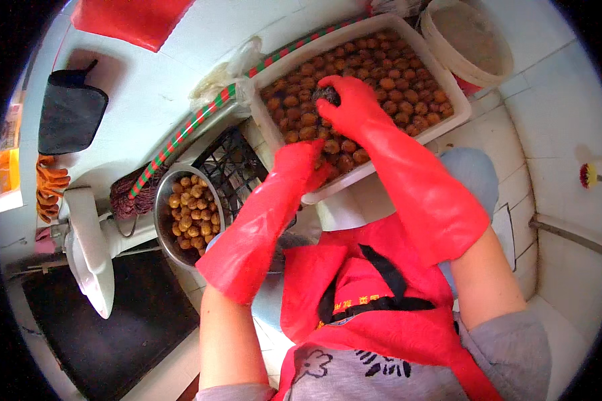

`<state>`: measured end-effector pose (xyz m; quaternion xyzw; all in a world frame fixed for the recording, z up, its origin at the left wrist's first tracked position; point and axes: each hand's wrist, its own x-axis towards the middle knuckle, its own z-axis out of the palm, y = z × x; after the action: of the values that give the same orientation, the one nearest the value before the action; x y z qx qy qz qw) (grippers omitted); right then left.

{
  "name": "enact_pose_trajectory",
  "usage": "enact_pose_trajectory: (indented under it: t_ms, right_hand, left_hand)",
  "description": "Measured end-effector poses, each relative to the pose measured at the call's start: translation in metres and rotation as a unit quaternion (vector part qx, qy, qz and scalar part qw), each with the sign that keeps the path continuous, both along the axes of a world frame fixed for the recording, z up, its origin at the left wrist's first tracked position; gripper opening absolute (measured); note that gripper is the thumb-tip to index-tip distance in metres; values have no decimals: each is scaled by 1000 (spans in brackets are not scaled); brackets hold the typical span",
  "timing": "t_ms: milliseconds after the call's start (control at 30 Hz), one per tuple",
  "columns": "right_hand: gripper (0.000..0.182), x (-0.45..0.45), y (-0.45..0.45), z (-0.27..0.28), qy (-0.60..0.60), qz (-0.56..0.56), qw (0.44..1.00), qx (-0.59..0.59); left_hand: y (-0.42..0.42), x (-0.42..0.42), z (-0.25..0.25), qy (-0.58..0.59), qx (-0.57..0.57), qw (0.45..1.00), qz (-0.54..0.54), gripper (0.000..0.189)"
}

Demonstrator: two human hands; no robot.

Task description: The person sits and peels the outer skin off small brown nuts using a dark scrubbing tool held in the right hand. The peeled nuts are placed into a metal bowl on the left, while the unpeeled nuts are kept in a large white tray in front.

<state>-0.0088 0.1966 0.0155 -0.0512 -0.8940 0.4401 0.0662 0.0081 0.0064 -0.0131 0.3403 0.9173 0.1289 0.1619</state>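
Note:
A white plastic tub stands before me, filled with dark water and many round brown walnut-like pieces. My right hand, in a long red rubber glove, is over the middle of the tub. Its thumb and fingers close on a dark, rough lump, possibly a scouring pad. My left hand, gloved the same way, is low at the tub's near left corner, among the pieces. Its fingers are partly hidden, so whether they grip anything is unclear.
Left of the tub, a steel bowl holds lighter round pieces, beside a black plastic crate. A mop with a red-and-green striped handle leans along the wall. A white bucket stands right of the tub; a white basin is far left.

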Motion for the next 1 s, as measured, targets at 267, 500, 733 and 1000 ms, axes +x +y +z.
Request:
enact_pose_trajectory:
  t_ms: [267,500,733,1000]
  right_hand:
    - [43,-2,-3,-17,-12,23,998,-53]
    - [46,4,-15,-16,-28,33,999,-15]
    - [45,3,-11,-20,-22,57,997,48]
    - [46,2,-10,-20,-15,39,997,61]
  left_hand:
    - [9,5,-35,-6,-185,982,-22,27]
    - [2,10,-55,-27,-152,988,11,20]
    - [1,18,-72,29,-83,996,-2,24]
    - [9,6,-47,-101,-153,982,-47,28]
